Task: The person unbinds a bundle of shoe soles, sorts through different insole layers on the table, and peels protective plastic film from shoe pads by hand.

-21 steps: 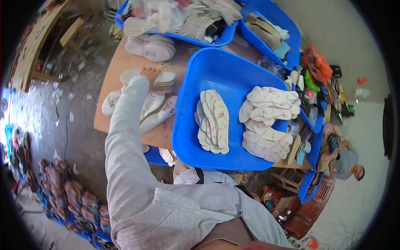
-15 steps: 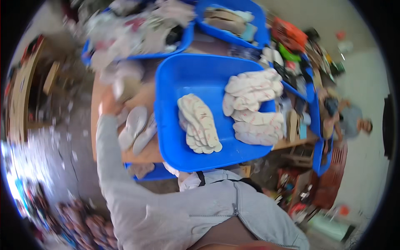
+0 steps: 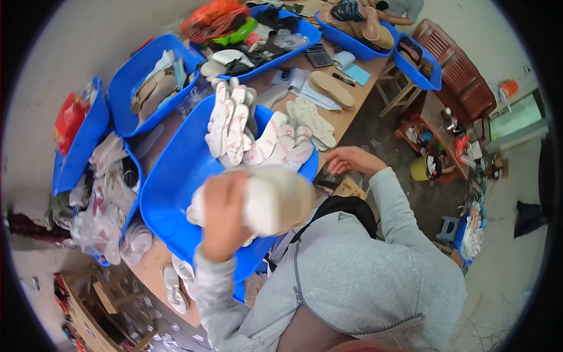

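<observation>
The big tub (image 3: 170,193) is smooth, glossy blue plastic. The insoles (image 3: 234,126) stacked in it look like matt, soft foam or fabric, as does the insole (image 3: 275,199) held up. The counter (image 3: 358,97) is bare matt wood. The sleeve (image 3: 393,205) is soft grey cloth.

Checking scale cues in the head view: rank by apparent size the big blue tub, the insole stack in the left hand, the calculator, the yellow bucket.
1. big blue tub
2. insole stack in the left hand, enlarged by nearness to the camera
3. yellow bucket and calculator: look alike, not ranked
</observation>
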Available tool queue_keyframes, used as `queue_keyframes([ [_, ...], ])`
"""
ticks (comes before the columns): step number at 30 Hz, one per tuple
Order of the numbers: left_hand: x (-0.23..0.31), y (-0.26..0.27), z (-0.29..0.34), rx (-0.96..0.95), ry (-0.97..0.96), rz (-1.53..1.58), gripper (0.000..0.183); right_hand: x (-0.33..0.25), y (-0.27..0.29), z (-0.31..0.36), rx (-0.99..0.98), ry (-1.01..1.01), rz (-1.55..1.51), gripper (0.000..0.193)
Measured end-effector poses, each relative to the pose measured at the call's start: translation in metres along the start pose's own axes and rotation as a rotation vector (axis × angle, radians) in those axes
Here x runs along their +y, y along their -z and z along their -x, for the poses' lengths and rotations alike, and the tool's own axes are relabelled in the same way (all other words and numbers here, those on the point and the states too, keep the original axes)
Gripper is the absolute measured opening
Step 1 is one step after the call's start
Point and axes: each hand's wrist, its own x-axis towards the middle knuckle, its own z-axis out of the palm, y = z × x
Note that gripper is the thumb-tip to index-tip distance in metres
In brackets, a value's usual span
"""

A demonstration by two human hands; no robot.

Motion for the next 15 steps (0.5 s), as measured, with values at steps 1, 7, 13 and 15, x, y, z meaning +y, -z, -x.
queue_keyframes([
  [1, 0.012, -0.027, -0.023, -0.073, -0.127, -0.023, 0.063, -0.02, -0.004, 0.012, 0.045, -0.035, 0.006, 0.047],
  [7, 0.067, -0.173, -0.116, -0.207, -0.643, -0.087, 0.051, -0.043, 0.029, 0.047, -0.163, -0.107, 0.283, 0.059],
  [13, 0.096, -0.269, -0.203, -0.326, -0.542, -0.028, 0.06, -0.003, 0.145, 0.035, -0.028, -0.235, -0.188, 0.056],
  [15, 0.102, -0.282, -0.23, -0.303, -0.565, -0.005, 0.063, 0.006, 0.189, 0.038, 0.027, -0.251, -0.45, 0.057],
])
